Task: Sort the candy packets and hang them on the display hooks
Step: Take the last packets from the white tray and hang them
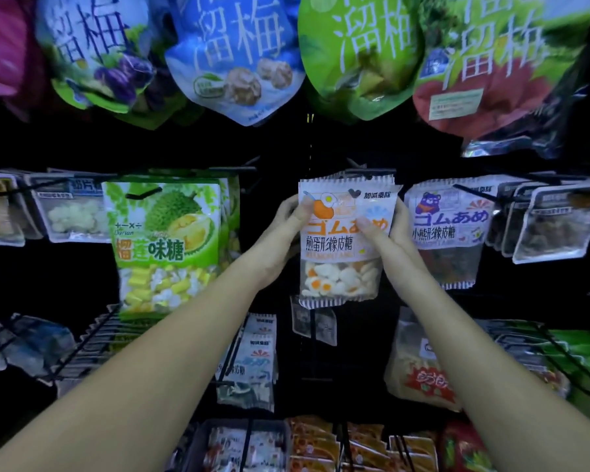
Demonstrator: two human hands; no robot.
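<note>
A white and orange fried-egg gummy packet [341,267] hangs upright in the middle of the display, its top edge up at a black hook [368,172]. My left hand [286,229] grips the packet's left edge, thumb on the front. My right hand [389,229] grips the right edge, thumb across the orange lettering. Egg-shaped candies show through the clear lower window. Whether the hook passes through the packet's hole is hidden.
A green durian candy packet [166,247] hangs to the left, a bear gummy packet [447,233] to the right. Large plum bags [239,56] hang overhead. More packets [249,362] fill hooks below, and clear pouches [556,226] hang at both sides.
</note>
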